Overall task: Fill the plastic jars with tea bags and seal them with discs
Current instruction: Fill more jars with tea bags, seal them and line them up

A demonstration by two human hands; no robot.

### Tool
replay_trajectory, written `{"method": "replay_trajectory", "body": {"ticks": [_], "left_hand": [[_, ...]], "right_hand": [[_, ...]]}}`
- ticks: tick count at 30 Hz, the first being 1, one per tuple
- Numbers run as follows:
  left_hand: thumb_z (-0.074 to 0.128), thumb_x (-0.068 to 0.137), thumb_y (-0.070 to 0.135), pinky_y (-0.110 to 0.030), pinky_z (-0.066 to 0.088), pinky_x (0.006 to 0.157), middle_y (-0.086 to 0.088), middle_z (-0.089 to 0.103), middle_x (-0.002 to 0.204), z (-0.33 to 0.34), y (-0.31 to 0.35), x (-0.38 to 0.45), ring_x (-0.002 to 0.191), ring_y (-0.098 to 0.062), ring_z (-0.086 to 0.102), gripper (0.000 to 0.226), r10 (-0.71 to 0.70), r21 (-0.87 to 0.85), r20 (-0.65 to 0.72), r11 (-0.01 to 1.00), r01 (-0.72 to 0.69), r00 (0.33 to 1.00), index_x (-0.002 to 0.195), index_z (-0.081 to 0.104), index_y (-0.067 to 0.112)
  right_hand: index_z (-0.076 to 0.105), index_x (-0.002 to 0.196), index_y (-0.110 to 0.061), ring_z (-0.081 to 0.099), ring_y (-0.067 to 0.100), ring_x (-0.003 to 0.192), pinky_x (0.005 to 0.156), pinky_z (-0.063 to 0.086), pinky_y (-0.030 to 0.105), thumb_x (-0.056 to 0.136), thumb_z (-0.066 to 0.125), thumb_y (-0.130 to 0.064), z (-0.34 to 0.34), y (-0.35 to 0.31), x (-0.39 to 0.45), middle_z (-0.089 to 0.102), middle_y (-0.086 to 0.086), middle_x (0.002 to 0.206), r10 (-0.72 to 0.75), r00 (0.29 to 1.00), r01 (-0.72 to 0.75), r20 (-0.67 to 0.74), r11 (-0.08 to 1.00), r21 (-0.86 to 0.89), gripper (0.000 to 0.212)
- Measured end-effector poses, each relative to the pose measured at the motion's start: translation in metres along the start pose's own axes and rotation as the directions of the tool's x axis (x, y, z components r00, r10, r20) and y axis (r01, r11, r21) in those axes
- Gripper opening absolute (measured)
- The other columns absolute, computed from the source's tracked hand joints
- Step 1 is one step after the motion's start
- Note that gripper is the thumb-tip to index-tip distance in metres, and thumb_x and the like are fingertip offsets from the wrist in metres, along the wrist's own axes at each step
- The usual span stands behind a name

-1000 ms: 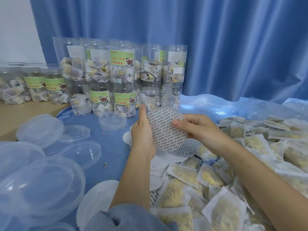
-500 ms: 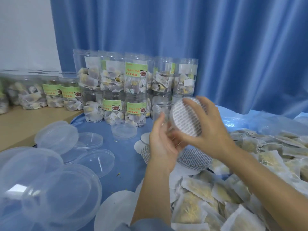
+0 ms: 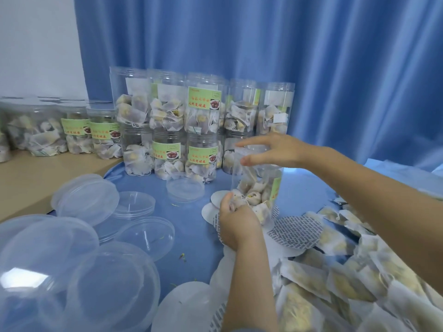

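Jar (image 3: pixel 255 185), clear plastic, upright on the blue tray (image 3: pixel 191 238), part filled with tea bags, just in front of the stacked rows of filled jars (image 3: pixel 201 125). Gripped low on its wall by the left hand (image 3: pixel 236 222), fingers curled round the base, most likely to keep it from tipping or sliding while the top is worked. Spread over the mouth by the right hand (image 3: pixel 271 152), thumb at the near rim and fingers reaching across the far rim; looks like pressing a disc down into the opening, though the disc itself hard to make out under the palm. Whether the right hand pinches anything, or merely lies flat over the rim: cannot tell.

Hands apart, then, one at the foot and one at the top, same jar between them.

More sealing discs (image 3: pixel 296 232), white with a printed grid, fanned out just beside the jar's base, within easy reach for the next jar. Loose tea bags (image 3: pixel 340 279) heaped to the right, again close to the working hand. Clear lids (image 3: pixel 88 200) piled to the left, well apart from the bags, presumably waiting for the step after sealing. One lid (image 3: pixel 185 187) alone near the stacked jars.

Judged stage: filling done for this jar, seal going on, lid not yet fitted.
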State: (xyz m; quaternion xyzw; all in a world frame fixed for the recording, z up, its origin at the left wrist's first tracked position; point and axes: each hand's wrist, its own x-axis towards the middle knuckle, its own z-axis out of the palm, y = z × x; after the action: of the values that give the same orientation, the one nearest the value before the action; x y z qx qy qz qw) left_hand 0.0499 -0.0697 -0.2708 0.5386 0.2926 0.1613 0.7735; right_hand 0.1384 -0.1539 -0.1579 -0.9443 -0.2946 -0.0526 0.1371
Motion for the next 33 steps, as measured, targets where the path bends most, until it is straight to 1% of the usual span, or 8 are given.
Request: {"method": "replay_trajectory", "body": {"ticks": [4, 9, 13, 17, 21, 25, 28, 33], "left_hand": [[0.041, 0.091, 0.006, -0.040, 0.044, 0.100, -0.002, 0.063, 0.124, 0.001, -0.003, 0.000, 0.113, -0.028, 0.058, 0.042, 0.032, 0.025, -0.005, 0.999, -0.032, 0.999, 0.118, 0.062, 0.032], [0.043, 0.086, 0.007, -0.045, 0.045, 0.098, -0.006, 0.065, 0.117, 0.003, -0.006, 0.005, 0.109, -0.033, 0.058, 0.039, 0.073, 0.042, 0.004, 0.996, -0.073, 0.997, 0.104, 0.061, 0.037], [0.048, 0.088, 0.025, -0.044, 0.042, 0.099, -0.013, 0.062, 0.119, 0.005, -0.010, 0.006, 0.110, -0.034, 0.054, 0.038, 0.044, 0.103, -0.047, 0.994, -0.039, 0.998, 0.125, 0.055, 0.020], [0.049, 0.087, 0.041, -0.035, 0.036, 0.079, -0.014, 0.057, 0.113, 0.010, -0.007, 0.008, 0.092, -0.027, 0.046, 0.046, -0.036, -0.005, -0.035, 0.999, 0.036, 0.999, 0.116, 0.053, 0.005], [0.050, 0.079, 0.070, -0.036, 0.034, 0.087, 0.003, 0.054, 0.090, 0.013, -0.010, 0.005, 0.088, -0.019, 0.048, 0.053, 0.048, -0.032, 0.034, 0.998, -0.047, 0.998, 0.091, 0.057, 0.018], [0.060, 0.078, 0.062, -0.040, 0.048, 0.098, 0.004, 0.069, 0.111, 0.013, -0.006, 0.006, 0.104, -0.016, 0.064, 0.042, 0.095, -0.378, 0.176, 0.926, -0.022, 0.980, 0.105, 0.067, 0.030], [0.065, 0.076, 0.058, -0.041, 0.048, 0.098, 0.005, 0.068, 0.114, 0.005, -0.013, 0.012, 0.108, -0.015, 0.063, 0.046, 0.046, -0.477, 0.122, 0.879, 0.018, 0.991, 0.111, 0.067, 0.028], [0.074, 0.075, 0.045, -0.039, 0.055, 0.088, 0.003, 0.073, 0.100, 0.003, -0.011, 0.008, 0.100, -0.016, 0.068, 0.035, 0.040, -0.518, 0.039, 0.855, -0.014, 0.998, 0.101, 0.071, 0.022]], "right_hand": [[0.048, 0.114, -0.066, 0.037, 0.013, 0.133, 0.109, 0.033, 0.039, 0.073, 0.062, -0.066, 0.002, 0.008, -0.015, 0.038, -0.018, 0.145, 0.051, 0.999, -0.052, 0.011, 0.962, 0.270, 0.043], [0.031, 0.121, -0.073, 0.037, 0.013, 0.130, 0.099, 0.030, 0.025, 0.052, 0.063, -0.081, 0.021, 0.013, -0.043, 0.038, -0.001, 0.140, 0.077, 0.982, -0.051, -0.170, 0.987, 0.153, 0.076], [0.028, 0.125, -0.072, 0.037, 0.008, 0.128, 0.105, 0.030, 0.025, 0.045, 0.062, -0.082, 0.036, 0.025, -0.073, 0.037, -0.004, 0.136, 0.087, 0.939, -0.005, -0.333, 0.971, 0.239, 0.088], [0.035, 0.124, -0.068, 0.037, -0.001, 0.124, 0.104, 0.028, 0.013, 0.051, 0.066, -0.074, 0.050, 0.041, -0.098, 0.040, -0.006, 0.133, 0.104, 0.879, 0.088, -0.466, 0.923, 0.373, 0.079], [0.038, 0.118, -0.070, 0.036, -0.017, 0.118, 0.095, 0.027, 0.002, 0.060, 0.073, -0.066, 0.050, 0.043, -0.109, 0.044, -0.023, 0.127, 0.200, 0.781, 0.224, -0.591, 0.795, 0.564, 0.068], [0.034, 0.125, -0.064, 0.032, -0.004, 0.130, 0.107, 0.028, 0.019, 0.063, 0.066, -0.064, 0.041, 0.037, -0.111, 0.037, -0.014, 0.140, 0.065, 0.857, 0.265, -0.512, 0.795, 0.546, 0.070], [0.030, 0.121, -0.065, 0.043, 0.008, 0.120, 0.095, 0.040, 0.022, 0.058, 0.069, -0.065, 0.035, 0.034, -0.117, 0.044, -0.010, 0.128, -0.028, 0.932, 0.199, -0.361, 0.873, 0.446, 0.075], [0.017, 0.132, -0.051, 0.064, 0.012, 0.070, 0.068, 0.048, 0.028, 0.051, 0.044, -0.094, 0.034, 0.035, -0.114, 0.055, -0.016, 0.076, 0.261, 0.931, -0.142, -0.255, 0.903, 0.406, 0.095]]}}
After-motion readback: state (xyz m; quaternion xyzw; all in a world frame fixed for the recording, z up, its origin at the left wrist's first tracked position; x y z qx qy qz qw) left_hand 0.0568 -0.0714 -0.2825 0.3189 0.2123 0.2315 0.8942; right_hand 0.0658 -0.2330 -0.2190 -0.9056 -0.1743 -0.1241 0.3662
